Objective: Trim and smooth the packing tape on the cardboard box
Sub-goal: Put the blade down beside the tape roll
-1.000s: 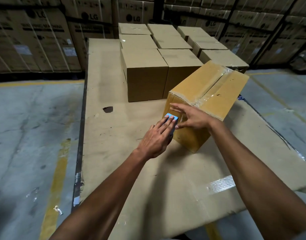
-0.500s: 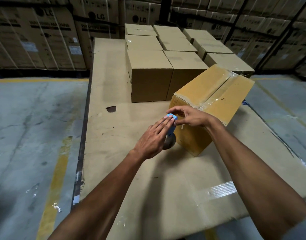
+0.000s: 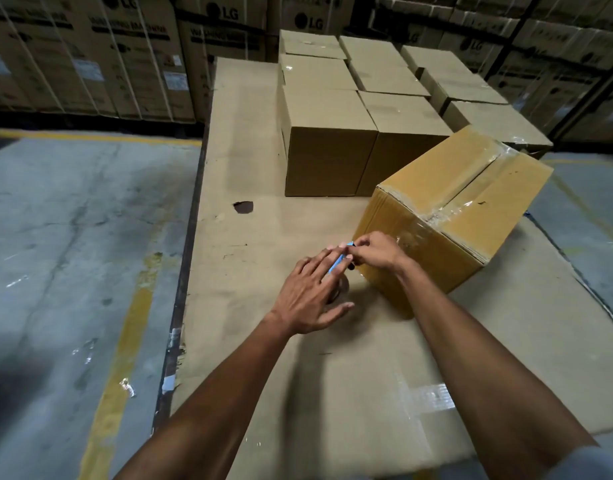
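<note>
Cardboard box [image 3: 447, 216], yellowish, taped along its top seam with packing tape [image 3: 471, 188], set askew on the cardboard sheet [image 3: 249, 168] just in front of plain brown boxes [image 3: 333, 133]. Right hand [image 3: 376, 251] at the near lower corner, fingertips pinched on a small blue cutter [image 3: 339, 259]. Left hand [image 3: 310, 296] spread flat, fingers released, over a tape roll [image 3: 341, 289], fingertips touching the cutter.
</note>
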`<state>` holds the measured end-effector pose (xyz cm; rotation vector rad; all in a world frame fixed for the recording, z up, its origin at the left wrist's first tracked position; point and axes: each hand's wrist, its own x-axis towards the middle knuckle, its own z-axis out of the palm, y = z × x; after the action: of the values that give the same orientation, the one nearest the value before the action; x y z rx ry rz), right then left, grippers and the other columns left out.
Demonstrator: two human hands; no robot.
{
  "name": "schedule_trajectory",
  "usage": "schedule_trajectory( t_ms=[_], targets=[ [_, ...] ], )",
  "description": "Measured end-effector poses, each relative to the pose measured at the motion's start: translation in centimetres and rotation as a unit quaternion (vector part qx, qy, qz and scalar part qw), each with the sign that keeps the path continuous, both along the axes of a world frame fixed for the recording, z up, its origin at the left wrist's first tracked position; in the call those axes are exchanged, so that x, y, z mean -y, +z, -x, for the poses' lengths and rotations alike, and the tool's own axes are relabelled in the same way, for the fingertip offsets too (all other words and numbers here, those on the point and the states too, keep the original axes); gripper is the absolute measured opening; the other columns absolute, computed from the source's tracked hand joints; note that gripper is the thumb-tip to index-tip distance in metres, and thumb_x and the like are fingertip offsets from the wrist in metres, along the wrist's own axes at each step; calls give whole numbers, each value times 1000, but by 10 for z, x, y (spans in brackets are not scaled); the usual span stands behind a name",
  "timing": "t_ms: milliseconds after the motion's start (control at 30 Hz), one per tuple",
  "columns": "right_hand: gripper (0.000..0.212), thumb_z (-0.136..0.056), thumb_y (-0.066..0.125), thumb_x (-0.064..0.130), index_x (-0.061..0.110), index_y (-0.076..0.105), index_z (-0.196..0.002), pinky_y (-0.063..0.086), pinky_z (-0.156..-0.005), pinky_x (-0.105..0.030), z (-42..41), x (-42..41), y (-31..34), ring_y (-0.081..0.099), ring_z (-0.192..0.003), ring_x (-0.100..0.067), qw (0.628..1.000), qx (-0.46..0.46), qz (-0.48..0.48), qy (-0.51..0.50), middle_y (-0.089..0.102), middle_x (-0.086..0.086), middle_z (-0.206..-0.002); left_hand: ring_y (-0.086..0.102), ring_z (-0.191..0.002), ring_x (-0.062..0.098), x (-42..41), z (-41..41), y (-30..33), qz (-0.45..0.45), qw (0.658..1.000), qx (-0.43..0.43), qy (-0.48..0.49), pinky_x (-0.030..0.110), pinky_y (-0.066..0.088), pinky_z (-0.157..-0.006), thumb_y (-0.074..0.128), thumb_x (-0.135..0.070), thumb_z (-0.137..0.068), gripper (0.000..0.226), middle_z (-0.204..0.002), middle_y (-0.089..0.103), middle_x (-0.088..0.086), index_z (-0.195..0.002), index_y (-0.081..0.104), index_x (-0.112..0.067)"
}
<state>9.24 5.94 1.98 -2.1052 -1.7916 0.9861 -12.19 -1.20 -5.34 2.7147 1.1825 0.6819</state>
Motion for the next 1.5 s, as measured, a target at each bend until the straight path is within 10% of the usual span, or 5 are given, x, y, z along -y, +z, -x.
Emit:
schedule_trajectory(
  t_ms=[200,800,867,1367,1500],
  targets=[
    [47,-98,70,42,-4,77,-105,35,-44,-21,20,7,-56,53,-43,-13,971,-166,94,-145,70,-8,-65,43,-153,35,-7,35,-35,20,996,-84,2,50,43,-115,57,-67,-99,85,-170,39,13,-166,36,-19],
    [59,-112,34,46,-1,69,-114,60,-71,-35,56,-28,-127,78,-92,-38,935,-206,205,-206,75,-25,-112,63,-125,36,-58,72,-68,141,983,-98,71,47,51,-102,61,-61,-102,70,-154,54,11,-158,44,-23],
    [65,-114,29,46,-4,70,-113,62,-92,-45,52,-33,-128,75,-104,-43,927,-225,214,-212,70,-27,-129,62,-126,36,-65,70,-68,143,983,-94,70,47,50,-101,59,-60,-103,68,-155,53,12,-158,45,-22],
    [72,-116,21,46,-12,41,-152,41,-121,-46,67,-25,-123,49,-147,-42,824,-442,245,-255,48,-34,-156,48,-140,37,-88,85,-57,81,957,-230,157,52,48,-104,84,-45,-89,85,-175,26,13,-160,39,-34],
    [61,-118,28,37,-10,42,-153,38,-124,-46,82,-22,-120,47,-149,-42,860,-415,205,-216,46,-32,-158,36,-154,36,-83,87,-48,70,956,-229,171,53,37,-120,74,-43,-95,88,-180,15,12,-168,27,-33]
  ],
)
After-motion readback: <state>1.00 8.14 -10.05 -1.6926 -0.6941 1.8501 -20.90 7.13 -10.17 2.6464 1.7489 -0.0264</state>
